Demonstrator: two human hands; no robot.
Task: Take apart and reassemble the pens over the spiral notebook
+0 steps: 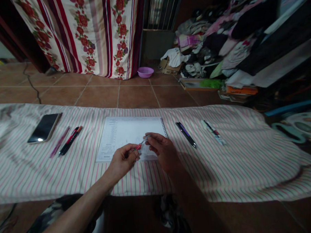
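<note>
Over a spiral-bound notebook [130, 126], a slim pen [138, 146] with a red section is held slantwise between both hands. My left hand [122, 161] is closed around its lower red part. At its upper, clear or greyish end, the fingertips of my right hand [163, 150] are pinched together; whether that end is a separate piece, I cannot tell. To the right of the notebook lie a black and purple pen [185, 134] and a white and black pen [213, 132]. On the left are a black and red pen [70, 140] and a thin purple pen [59, 142].
A phone [44, 127] rests on the striped cloth [237, 171] covering the low table. Beyond it are a tiled floor [103, 93], a floral curtain [97, 36] and a purple basin [145, 72]. Clothes [214, 38] are heaped at the back right.
</note>
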